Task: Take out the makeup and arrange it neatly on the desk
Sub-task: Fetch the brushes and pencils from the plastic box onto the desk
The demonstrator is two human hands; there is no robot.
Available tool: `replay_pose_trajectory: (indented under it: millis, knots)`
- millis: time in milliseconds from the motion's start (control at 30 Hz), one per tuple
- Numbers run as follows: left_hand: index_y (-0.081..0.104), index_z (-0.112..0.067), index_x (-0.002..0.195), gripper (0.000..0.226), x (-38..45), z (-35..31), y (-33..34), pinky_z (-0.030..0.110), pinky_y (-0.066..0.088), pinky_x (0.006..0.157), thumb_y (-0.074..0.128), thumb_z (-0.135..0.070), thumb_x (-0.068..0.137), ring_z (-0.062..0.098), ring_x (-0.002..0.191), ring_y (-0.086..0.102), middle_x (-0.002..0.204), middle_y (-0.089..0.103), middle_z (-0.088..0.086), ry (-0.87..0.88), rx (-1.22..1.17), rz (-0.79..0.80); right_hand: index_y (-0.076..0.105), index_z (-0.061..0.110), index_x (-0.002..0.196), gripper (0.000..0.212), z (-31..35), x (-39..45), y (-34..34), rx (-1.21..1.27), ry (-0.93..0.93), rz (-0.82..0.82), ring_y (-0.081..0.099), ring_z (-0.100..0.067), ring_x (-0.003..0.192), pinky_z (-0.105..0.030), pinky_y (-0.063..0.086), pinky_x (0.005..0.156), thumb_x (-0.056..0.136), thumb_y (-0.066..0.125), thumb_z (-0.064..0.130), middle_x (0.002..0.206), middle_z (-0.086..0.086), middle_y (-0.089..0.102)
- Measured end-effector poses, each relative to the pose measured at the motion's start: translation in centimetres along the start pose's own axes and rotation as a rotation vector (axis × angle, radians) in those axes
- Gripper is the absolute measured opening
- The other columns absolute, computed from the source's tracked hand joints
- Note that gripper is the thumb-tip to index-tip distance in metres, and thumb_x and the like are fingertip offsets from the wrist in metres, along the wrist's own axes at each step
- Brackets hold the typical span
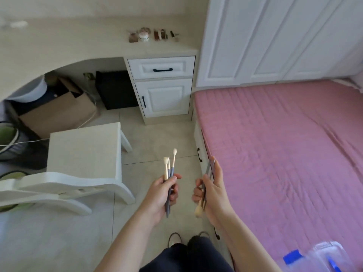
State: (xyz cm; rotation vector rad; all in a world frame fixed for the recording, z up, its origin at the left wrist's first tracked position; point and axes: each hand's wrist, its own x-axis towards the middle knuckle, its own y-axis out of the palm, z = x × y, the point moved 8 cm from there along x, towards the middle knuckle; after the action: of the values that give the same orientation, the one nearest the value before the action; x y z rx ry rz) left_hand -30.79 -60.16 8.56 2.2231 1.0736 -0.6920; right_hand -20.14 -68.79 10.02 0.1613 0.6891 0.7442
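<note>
two hands hold makeup brushes above the tiled floor (157,138), a little apart. left hand (164,193) grips a bunch of brushes (169,169), bristles up. right hand (211,191) grips more brushes (206,185), one pale tip down. other makeup (153,35) sits in a row on the desk (78,42). clear box (322,258) lies on the pink bed (284,144).

Light: soft, even daylight, moderately bright; source out of frame.
Shadows: deep under the desk (98,46) arch, faint beneath the stool (84,152).
Glare: mild washout on the wardrobe (275,36).
Blur: small items on the desktop (153,35) smeared, perhaps from compression; clear box (322,258) at bottom right blurred.
Distortion: wide-angle bending, straight edges curve toward the corners.
</note>
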Motion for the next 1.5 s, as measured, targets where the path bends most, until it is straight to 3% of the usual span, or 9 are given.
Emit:
replay_pose_trajectory:
  millis: [100,233,333,500,633,767,900,1067,1500]
  knots:
    - [0.060,-0.002,0.107,0.020,1.5,-1.0,-1.0,0.024,0.025,0.046,0.046,-0.014,0.099,0.014,0.048,0.036,0.062,0.046,0.003,-0.018,-0.024,-0.023,0.038,0.058,0.126,0.053,0.7,2.1,1.2,0.062,0.041,-0.008,0.035,-0.012,0.049,-0.025,0.033,0.046,0.103,0.032,0.011,0.066,-0.004,0.048]
    - [0.061,-0.002,0.107,0.021,4.2,-2.8,-1.5,0.025,0.025,0.047,0.048,-0.015,0.098,0.014,0.049,0.036,0.062,0.047,0.003,-0.027,-0.030,-0.045,0.046,0.016,0.124,0.027,1.6,5.8,2.3,0.128,0.100,-0.014,0.038,-0.013,0.048,-0.025,0.033,0.045,0.103,0.031,0.009,0.065,-0.006,0.050]
    - [0.061,-0.002,0.107,0.021,6.6,-4.9,-1.3,0.024,0.026,0.047,0.048,-0.015,0.098,0.014,0.049,0.036,0.062,0.046,0.003,-0.026,-0.036,-0.062,0.052,0.003,0.118,0.026,2.9,8.9,3.3,0.101,0.121,0.009,0.042,-0.015,0.051,-0.028,0.035,0.049,0.103,0.032,0.010,0.066,-0.007,0.051]
    - [0.060,-0.001,0.108,0.020,11.8,-10.1,0.0,0.024,0.025,0.046,0.047,-0.014,0.098,0.013,0.048,0.036,0.061,0.046,0.003,-0.003,-0.079,-0.093,0.065,0.008,0.099,0.028,6.6,15.6,3.9,-0.099,0.108,-0.027,0.047,-0.014,0.060,-0.028,0.043,0.057,0.102,0.038,0.015,0.070,-0.004,0.049]
    - [0.060,-0.002,0.108,0.021,15.7,-14.5,1.2,0.023,0.025,0.044,0.047,-0.014,0.099,0.013,0.047,0.037,0.062,0.046,0.003,0.020,-0.078,-0.104,0.065,0.012,0.088,0.029,10.7,21.0,4.4,-0.324,0.049,-0.035,0.050,-0.015,0.069,-0.029,0.049,0.068,0.102,0.041,0.019,0.074,-0.004,0.047]
    - [0.060,-0.002,0.109,0.021,19.6,-18.2,1.9,0.022,0.026,0.042,0.046,-0.015,0.099,0.012,0.046,0.037,0.060,0.047,0.002,0.045,-0.087,-0.123,0.063,0.018,0.084,0.030,14.8,26.3,5.6,-0.572,-0.037,0.023,0.050,-0.010,0.078,-0.032,0.046,0.082,0.101,0.039,0.024,0.079,0.010,0.052]
    - [0.060,-0.001,0.110,0.022,22.5,-20.6,2.1,0.022,0.027,0.041,0.047,-0.015,0.099,0.012,0.045,0.037,0.060,0.047,0.002,0.037,-0.119,-0.123,0.064,0.018,0.085,0.032,17.4,30.6,7.1,-0.683,-0.069,0.072,0.043,-0.005,0.066,-0.022,0.036,0.067,0.102,0.038,0.026,0.065,0.015,0.042]
    - [0.060,0.000,0.109,0.022,26.6,-23.9,1.0,0.021,0.029,0.040,0.047,-0.015,0.098,0.012,0.045,0.037,0.059,0.048,0.002,0.017,-0.169,-0.139,0.061,0.010,0.085,0.033,18.5,36.0,9.9,-0.498,0.043,0.112,0.033,-0.007,0.047,-0.022,0.031,0.050,0.103,0.035,0.020,0.056,0.009,0.037]
    - [0.060,0.000,0.106,0.020,40.4,-39.2,-5.1,0.022,0.029,0.040,0.048,-0.013,0.098,0.013,0.044,0.037,0.057,0.048,0.003,-0.008,-0.163,-0.071,0.058,0.001,0.090,0.028,24.3,51.0,20.6,-0.090,0.084,-0.040,0.047,-0.015,0.053,-0.026,0.041,0.047,0.102,0.034,0.009,0.068,-0.008,0.049]
